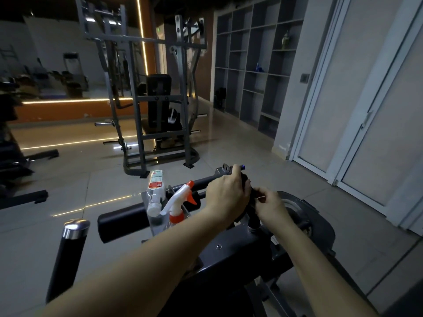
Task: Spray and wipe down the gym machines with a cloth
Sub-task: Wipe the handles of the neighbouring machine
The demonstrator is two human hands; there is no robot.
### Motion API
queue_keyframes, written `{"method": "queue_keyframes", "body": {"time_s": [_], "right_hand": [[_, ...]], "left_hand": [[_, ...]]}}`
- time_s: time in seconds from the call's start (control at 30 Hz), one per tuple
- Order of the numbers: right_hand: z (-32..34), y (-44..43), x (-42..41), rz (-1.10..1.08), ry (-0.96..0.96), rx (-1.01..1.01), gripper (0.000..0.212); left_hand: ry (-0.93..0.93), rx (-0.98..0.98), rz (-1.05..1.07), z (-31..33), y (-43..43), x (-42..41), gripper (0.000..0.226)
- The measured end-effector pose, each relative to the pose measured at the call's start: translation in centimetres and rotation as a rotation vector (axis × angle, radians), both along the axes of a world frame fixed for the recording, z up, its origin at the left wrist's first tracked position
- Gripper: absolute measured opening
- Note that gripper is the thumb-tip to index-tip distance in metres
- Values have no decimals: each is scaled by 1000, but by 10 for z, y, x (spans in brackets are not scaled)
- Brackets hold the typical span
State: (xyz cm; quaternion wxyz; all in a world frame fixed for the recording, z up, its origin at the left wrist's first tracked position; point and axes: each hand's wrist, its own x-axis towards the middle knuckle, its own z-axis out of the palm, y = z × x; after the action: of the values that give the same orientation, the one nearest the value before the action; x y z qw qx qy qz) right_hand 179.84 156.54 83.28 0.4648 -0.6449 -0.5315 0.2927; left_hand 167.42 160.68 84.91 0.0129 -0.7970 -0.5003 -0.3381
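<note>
I stand over a dark gym machine (229, 252) with a black roller pad (121, 221) on its left. My left hand (225, 194) is curled round a dark cloth (246, 179) bunched against the machine's grey arm (219, 173). My right hand (271, 203) pinches the lower part of the same cloth near an upright post (253, 221). A white spray bottle with a red trigger (177, 205) rests on the machine's plate, and a clear bottle with a red label (154, 191) lies beside it.
A black handle with a chrome cap (73, 239) rises at lower left. A tall grey weight machine (158, 106) stands ahead on the tiled floor. Open grey shelving (256, 65) and a white door (366, 99) line the right wall. Dark equipment (11, 156) sits at left.
</note>
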Motion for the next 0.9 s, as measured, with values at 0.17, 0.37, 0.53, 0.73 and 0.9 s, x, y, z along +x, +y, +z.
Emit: {"method": "queue_keyframes", "body": {"time_s": [0.17, 0.37, 0.53, 0.73, 0.9], "right_hand": [[-4, 1, 4, 14, -31, 8, 15], [-2, -3, 3, 14, -72, 24, 12], [-4, 0, 1, -9, -68, 34, 5], [3, -3, 7, -106, -111, 40, 15], [50, -2, 21, -236, -88, 166, 16]], "left_hand": [[391, -127, 33, 43, 16, 5, 30], [303, -598, 11, 66, 42, 11, 24], [16, -708, -24, 51, 43, 2, 32], [-531, -880, 59, 41, 32, -8, 51], [-533, -852, -52, 56, 36, -23, 79]]}}
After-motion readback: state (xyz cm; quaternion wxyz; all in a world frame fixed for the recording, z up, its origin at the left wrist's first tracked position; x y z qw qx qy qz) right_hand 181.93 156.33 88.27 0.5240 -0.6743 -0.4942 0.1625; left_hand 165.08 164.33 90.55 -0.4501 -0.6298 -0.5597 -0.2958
